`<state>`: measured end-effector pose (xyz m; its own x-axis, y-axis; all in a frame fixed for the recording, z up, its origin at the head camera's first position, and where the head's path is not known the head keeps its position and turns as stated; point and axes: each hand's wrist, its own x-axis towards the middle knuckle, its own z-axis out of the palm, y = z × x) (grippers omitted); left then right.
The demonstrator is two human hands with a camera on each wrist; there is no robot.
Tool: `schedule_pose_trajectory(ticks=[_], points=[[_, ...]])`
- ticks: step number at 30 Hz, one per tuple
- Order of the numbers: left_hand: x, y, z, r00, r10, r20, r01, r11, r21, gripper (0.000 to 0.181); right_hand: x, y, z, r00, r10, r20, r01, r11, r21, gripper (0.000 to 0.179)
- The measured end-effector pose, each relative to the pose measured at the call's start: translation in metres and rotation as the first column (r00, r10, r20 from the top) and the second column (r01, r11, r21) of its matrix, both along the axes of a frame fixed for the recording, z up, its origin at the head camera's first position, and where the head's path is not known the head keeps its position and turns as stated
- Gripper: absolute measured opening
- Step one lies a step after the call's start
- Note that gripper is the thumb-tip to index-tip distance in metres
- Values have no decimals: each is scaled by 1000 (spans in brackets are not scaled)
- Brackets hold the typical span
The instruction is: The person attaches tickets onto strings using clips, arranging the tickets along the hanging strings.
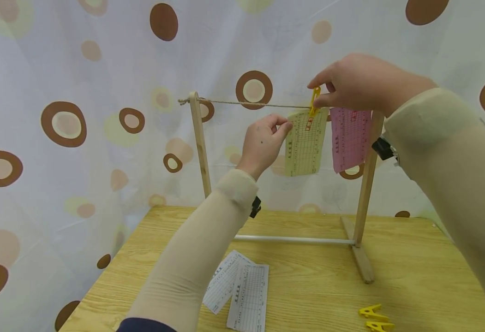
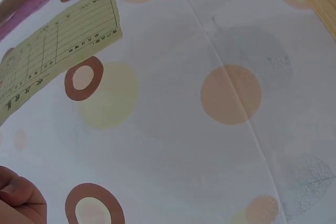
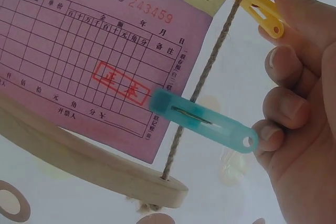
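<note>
My right hand [image 1: 364,83] pinches the handle end of a yellow clothespin [image 1: 314,100], whose jaws are at the rope [image 1: 250,102] and the top edge of a pale yellow receipt slip [image 1: 306,147]. The thumb and index finger of my left hand [image 1: 267,138] meet at that slip's upper left edge and seem to pinch it. In the left wrist view, the left hand [image 2: 21,198] is cut off and its fingertips are hidden. Beside the yellow slip hangs a pink receipt slip [image 3: 79,56], held to the rope by a teal clothespin [image 3: 202,121] near the right fingers.
The rope is strung between wooden posts [image 1: 367,184] of a stand with a white crossbar [image 1: 292,239]. White receipt slips [image 1: 248,295] overlap on the wooden table [image 1: 308,286]. Two yellow clothespins [image 1: 371,312] lie at the front right. A dotted curtain [image 1: 101,83] hangs behind.
</note>
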<state>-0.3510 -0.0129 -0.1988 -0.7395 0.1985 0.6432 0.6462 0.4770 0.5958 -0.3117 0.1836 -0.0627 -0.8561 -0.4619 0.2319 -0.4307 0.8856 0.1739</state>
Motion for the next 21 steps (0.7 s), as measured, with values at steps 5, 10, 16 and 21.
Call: schedule_pose_trajectory(ticks=[5, 10, 16, 21], points=[[0, -2, -1, 1000, 4, -2, -4, 1000, -11, 22, 4, 4, -3, 997, 46, -69, -45, 999, 13, 61], [0, -7, -2, 1000, -10, 13, 10, 1000, 2, 21, 11, 8, -7, 992, 59, -116, -61, 998, -15, 64], [2, -12, -3, 999, -17, 40, 17, 1000, -1, 25, 19, 11, -13, 984, 64, -165, -73, 996, -47, 63], [4, -17, -6, 998, -48, 50, 48, 999, -13, 29, 25, 14, -18, 976, 86, -200, -96, 994, -44, 62]])
